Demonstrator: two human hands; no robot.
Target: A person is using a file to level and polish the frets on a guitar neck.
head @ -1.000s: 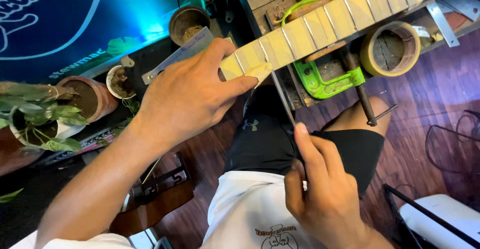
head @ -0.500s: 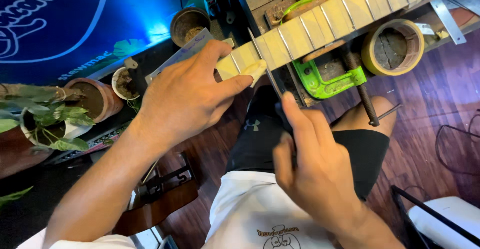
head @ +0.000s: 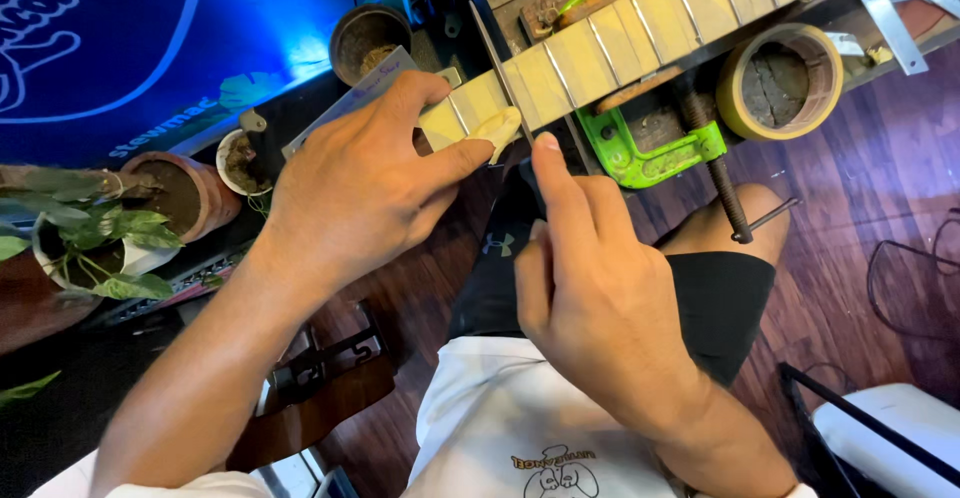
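A pale guitar neck (head: 640,28) with metal frets lies slanted across the bench, held by a green clamp (head: 640,153). My left hand (head: 350,198) grips the neck's near end, thumb pressed on its tip, with a grey metal ruler (head: 340,108) under the fingers. My right hand (head: 600,298) pinches a thin dark blade-like tool (head: 490,48), index finger stretched along it. The tool crosses the neck at a fret close to my left thumb. Its handle is hidden inside my fist.
A roll of tan tape (head: 780,83) sits right of the clamp, whose screw handle (head: 735,208) hangs over my knee. Clay pots (head: 185,193), a leafy plant (head: 90,248) and a dark cup (head: 370,38) stand left. A blue banner (head: 150,38) lies behind; a white object (head: 890,428) is at the lower right.
My right hand has risen from my lap to the neck's end, bringing the thin tool across the frets. My left hand has stayed on the neck.
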